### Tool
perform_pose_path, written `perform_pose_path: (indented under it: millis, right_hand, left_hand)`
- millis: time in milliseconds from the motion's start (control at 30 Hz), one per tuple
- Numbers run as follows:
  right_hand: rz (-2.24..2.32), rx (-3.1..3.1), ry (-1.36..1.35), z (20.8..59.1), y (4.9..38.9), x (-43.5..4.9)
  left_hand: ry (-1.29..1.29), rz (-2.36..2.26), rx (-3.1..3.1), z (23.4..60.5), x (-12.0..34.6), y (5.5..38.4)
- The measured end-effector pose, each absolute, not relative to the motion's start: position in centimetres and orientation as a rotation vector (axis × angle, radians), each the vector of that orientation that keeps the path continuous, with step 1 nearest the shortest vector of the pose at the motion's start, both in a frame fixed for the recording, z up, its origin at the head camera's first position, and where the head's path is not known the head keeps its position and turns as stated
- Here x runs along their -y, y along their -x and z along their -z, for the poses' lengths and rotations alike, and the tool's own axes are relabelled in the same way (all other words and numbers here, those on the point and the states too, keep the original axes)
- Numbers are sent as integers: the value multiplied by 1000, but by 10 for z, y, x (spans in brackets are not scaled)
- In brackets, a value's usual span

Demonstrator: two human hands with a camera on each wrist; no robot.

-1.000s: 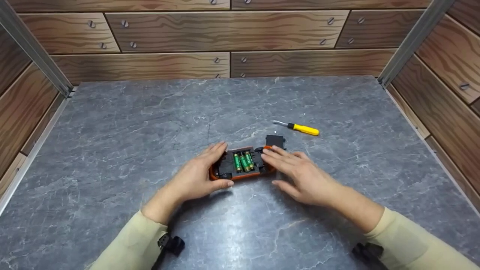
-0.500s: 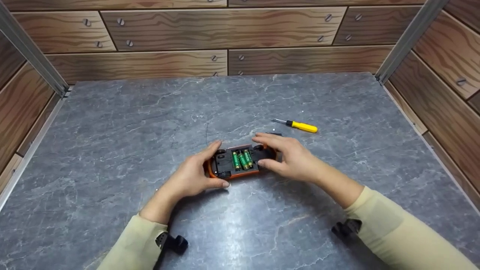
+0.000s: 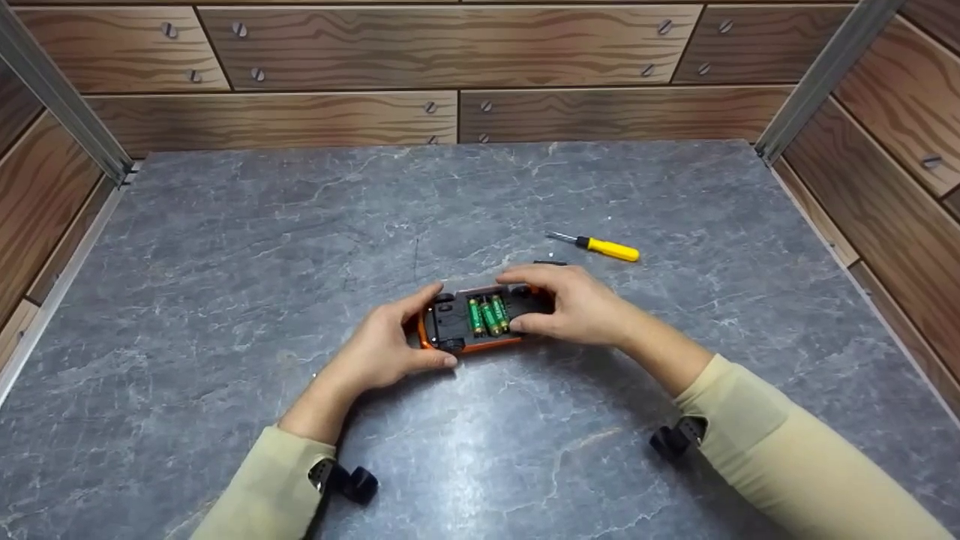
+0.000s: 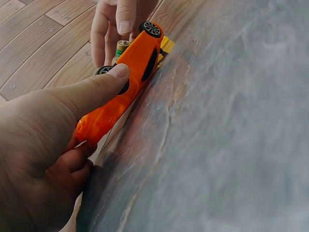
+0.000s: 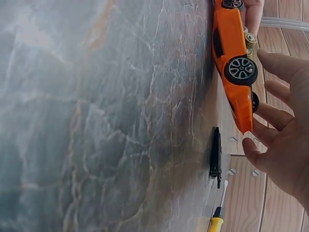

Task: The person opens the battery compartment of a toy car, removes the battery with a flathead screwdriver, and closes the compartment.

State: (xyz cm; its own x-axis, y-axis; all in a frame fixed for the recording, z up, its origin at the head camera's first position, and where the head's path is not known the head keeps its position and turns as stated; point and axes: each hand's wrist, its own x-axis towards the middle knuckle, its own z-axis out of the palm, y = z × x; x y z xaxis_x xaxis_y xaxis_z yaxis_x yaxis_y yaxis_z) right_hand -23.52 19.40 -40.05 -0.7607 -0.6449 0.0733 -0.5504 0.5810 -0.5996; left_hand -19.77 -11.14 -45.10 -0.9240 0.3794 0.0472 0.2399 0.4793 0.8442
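Observation:
An orange toy car (image 3: 480,346) lies upside down, its black underside showing and its battery compartment uncovered. Three green batteries (image 3: 488,316) sit in that compartment, seemingly somewhat uneven. My left hand (image 3: 382,341) grips the car's left end; the left wrist view shows the thumb on its orange side and fingers round the end. Over the right end is my right hand (image 3: 577,304), thumb beside the rightmost battery and fingers along the far side. In the right wrist view, this hand's relaxed fingers spread around the car (image 5: 231,43); firm contact is unclear.
A black battery cover (image 5: 215,154) lies just behind the right hand, mostly hidden in the head view. Beyond it is a yellow-handled screwdriver (image 3: 611,249). Tiny bright specks, perhaps screws (image 3: 551,254), dot the grey marbled table (image 3: 300,225). Wood-patterned walls enclose the back and sides.
My right hand has moved left and inward over the car's right end, bringing its thumb beside the batteries and covering most of the black cover. The left hand keeps its grip.

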Motion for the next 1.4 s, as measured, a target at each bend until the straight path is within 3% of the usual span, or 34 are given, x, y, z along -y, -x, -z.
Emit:
perform_pose_path:
  millis: [1400]
  right_hand:
    - [891, -2650, 1113, 408, 239, -187]
  left_hand:
    - [-531, -1408, -2586, 453, 113, 199]
